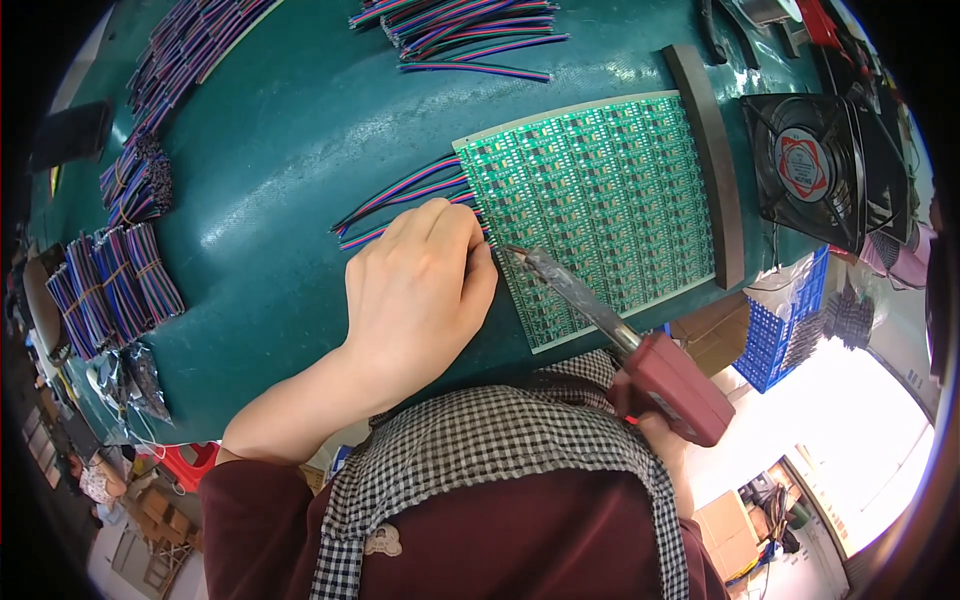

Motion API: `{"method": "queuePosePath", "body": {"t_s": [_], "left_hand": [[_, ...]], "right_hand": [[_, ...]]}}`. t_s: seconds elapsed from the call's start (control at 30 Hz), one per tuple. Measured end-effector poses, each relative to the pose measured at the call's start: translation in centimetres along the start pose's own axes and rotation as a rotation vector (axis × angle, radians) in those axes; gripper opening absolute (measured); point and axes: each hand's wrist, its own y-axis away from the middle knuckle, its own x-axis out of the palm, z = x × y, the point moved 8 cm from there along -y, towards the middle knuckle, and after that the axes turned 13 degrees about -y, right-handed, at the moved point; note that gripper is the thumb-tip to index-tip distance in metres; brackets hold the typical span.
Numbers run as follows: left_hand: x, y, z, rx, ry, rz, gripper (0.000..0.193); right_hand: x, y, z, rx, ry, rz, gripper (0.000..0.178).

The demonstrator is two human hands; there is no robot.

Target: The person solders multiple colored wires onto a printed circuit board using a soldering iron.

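Note:
A large green circuit board panel (610, 190), covered with rows of small components, lies flat on the table. My left hand (415, 275) is closed at the panel's left edge, fingers pinching a thin multicoloured wire; its fingertips are partly hidden. Several wires (405, 190) stick out leftward from that same edge, just beyond my knuckles. My right hand (655, 430) is wrapped round the red handle of a soldering iron (680, 385), which hides most of the fingers. The iron's tip points left and meets the panel's edge right beside my left fingertips.
A dark bar (708, 165) lies along the panel's right side, with a black fan (805, 170) beyond it. Loose wires (470, 30) are heaped at the back. Tied wire bundles (115, 285) and a plastic bag (135, 380) lie at left. A blue crate (785, 330) stands below the table at right.

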Motion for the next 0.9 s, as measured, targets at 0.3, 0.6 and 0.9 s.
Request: {"method": "queuePosePath", "body": {"t_s": [0.3, 0.6, 0.9], "left_hand": [[0.3, 0.1, 0.1, -0.025, 0.015, 0.052, 0.009], [-4.5, -6.0, -1.9, 0.404, -0.098, -0.204, 0.011], [-3.1, -9.8, -3.2, 0.718, -0.389, -0.369, 0.013]], "right_hand": [[1.0, -1.1, 1.2, 0.014, -0.423, -0.081, 0.085], [-1.2, -1.0, 2.5, -0.202, -0.354, -0.28, 0.077], [-2.3, 0.1, 2.5, -0.235, -0.314, -0.355, 0.078]]}}
